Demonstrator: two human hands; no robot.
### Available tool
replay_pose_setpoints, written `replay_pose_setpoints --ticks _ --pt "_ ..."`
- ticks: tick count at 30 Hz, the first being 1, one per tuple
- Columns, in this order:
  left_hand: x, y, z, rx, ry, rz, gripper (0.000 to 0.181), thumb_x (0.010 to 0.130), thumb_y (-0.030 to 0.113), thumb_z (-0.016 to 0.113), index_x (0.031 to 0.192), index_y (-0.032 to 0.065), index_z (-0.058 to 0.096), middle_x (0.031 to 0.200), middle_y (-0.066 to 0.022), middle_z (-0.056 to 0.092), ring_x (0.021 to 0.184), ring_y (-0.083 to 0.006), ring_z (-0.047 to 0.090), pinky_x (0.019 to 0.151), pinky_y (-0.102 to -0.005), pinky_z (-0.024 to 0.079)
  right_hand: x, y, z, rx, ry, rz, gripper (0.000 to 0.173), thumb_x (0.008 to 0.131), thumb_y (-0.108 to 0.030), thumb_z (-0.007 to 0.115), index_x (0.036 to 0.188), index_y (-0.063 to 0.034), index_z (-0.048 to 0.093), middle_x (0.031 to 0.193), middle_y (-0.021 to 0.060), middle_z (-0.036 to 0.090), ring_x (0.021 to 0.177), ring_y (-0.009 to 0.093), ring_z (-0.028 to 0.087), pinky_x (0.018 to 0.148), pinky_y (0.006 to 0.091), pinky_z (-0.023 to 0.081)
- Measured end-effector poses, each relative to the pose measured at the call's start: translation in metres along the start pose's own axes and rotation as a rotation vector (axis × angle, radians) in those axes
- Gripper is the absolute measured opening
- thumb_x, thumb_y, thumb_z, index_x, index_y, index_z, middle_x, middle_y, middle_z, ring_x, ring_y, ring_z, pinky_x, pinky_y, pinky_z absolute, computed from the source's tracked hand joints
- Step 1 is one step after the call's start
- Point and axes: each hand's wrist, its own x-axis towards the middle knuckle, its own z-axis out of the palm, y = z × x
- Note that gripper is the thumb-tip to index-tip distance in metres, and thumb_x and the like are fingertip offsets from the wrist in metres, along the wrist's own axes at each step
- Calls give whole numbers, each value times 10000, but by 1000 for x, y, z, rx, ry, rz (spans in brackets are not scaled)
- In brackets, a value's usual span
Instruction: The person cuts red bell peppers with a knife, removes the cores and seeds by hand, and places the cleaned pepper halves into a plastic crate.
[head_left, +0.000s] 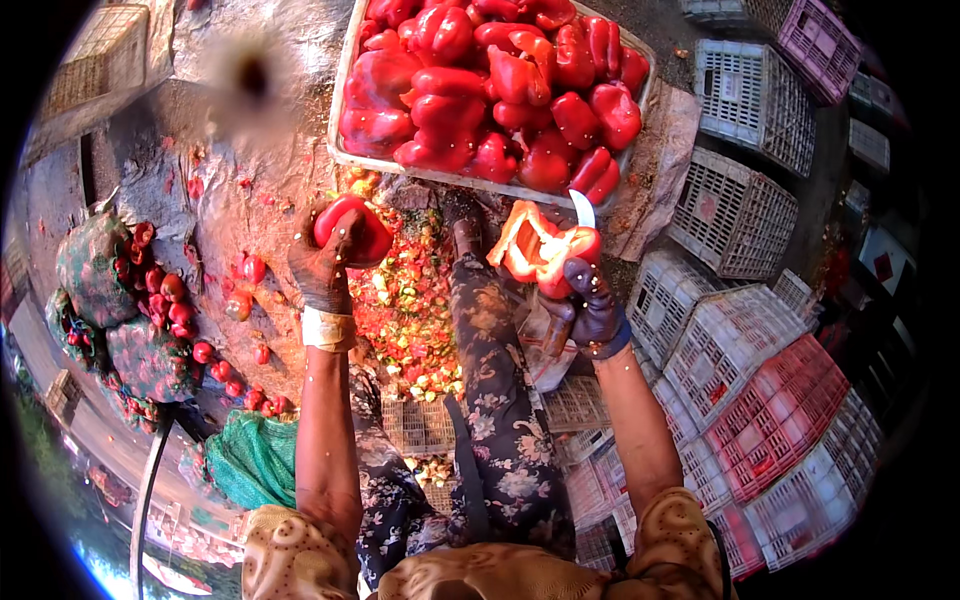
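My left hand (326, 259), with a pale band at the wrist, is closed around a whole-looking red bell pepper (354, 229). In my right hand (589, 307), dark-coloured to a blue edge at the wrist, is an opened red bell pepper (547, 251), its pale inside facing up. A curved knife blade (581, 208) sticks up beyond that pepper on the same side; its handle is hidden. Beyond both hands stands a white plastic crate (450, 178) heaped with red bell peppers (450, 112).
Pepper scraps (409, 315) lie between my legs, over a plastic crate (418, 427). Mesh sacks (150, 360) and loose red peppers (180, 313) are on the left, near a green net (251, 457). Stacked plastic crates (735, 352) line the right.
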Motion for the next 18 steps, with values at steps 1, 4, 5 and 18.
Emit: replay_pose_setpoints --ticks 1,4,5,18 --pt "6 8 22 -24 -62 11 400 749 135 818 1072 14 616 968 -50 640 833 -111 595 751 -242 506 1 -1 -8 9 -28 6 397 837 -263 708 1148 -77 546 910 12 579 594 81 467 487 210 376" --pt "41 7 61 246 -149 276 384 771 164 794 1060 -2 604 958 -56 626 883 -149 600 812 -280 501 7 -7 -21 12 -93 53 426 812 -320 744 1107 -82 550 933 19 572 591 99 450 465 223 359" --pt "47 11 74 328 -126 359 411 734 205 831 1012 -6 612 922 -64 620 860 -169 602 796 -295 501 8 -9 -24 5 -88 74 426 809 -326 747 1102 -85 554 924 18 572 600 102 455 468 224 358" --pt "-4 1 67 665 -503 289 559 603 324 880 964 -10 616 1185 -200 589 1114 -342 582 936 -408 476 53 -49 -53 -596 580 -479 424 854 -148 691 1227 -62 509 958 42 622 671 108 594 505 238 480"
